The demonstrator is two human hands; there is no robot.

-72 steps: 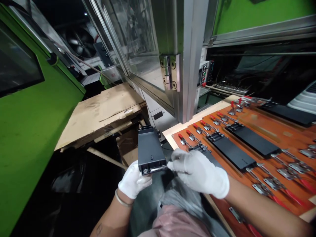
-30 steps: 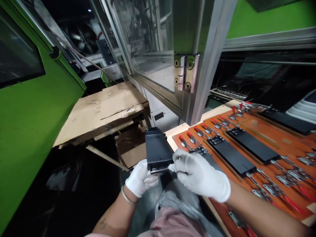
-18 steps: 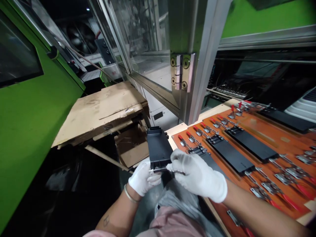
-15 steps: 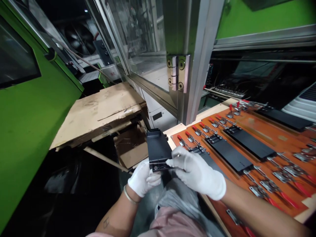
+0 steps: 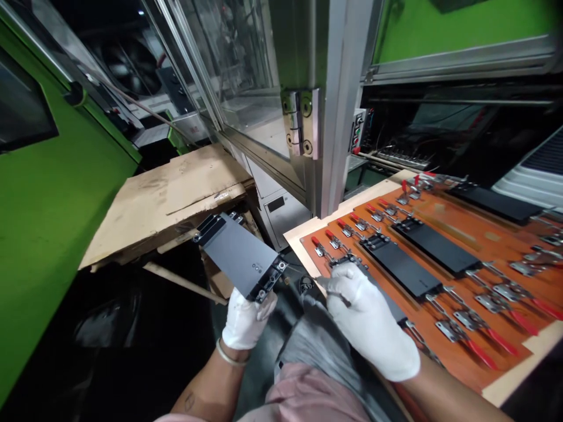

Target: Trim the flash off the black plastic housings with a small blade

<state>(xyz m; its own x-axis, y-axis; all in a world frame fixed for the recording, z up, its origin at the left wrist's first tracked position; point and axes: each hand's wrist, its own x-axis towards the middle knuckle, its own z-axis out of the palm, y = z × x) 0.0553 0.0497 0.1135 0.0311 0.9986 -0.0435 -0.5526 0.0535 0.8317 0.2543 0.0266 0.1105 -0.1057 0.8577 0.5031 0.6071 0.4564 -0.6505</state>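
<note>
My left hand (image 5: 246,322), in a white glove, grips the lower end of a flat black plastic part (image 5: 241,252). The part is tilted, its broad face up, with small round marks near one corner and metal-ringed holes along the near end. My right hand (image 5: 360,319), also gloved, is closed around a thin dark pointed tool (image 5: 323,283) whose exact kind I cannot make out. Its tip points left toward the part's near corner; whether it touches is unclear. Similar black parts (image 5: 400,266) lie on an orange fixture board (image 5: 461,328) at my right.
Red-handled toggle clamps (image 5: 488,340) line both ends of the parts on the board. A framed glass door (image 5: 250,129) with a metal hinge stands ahead. Flattened cardboard (image 5: 176,193) lies on a stand at the left, beside a green machine panel (image 5: 65,205).
The black part has turned in my left hand, its broad face now showing and its far end swung left. My right hand has moved away from the part, to the right.
</note>
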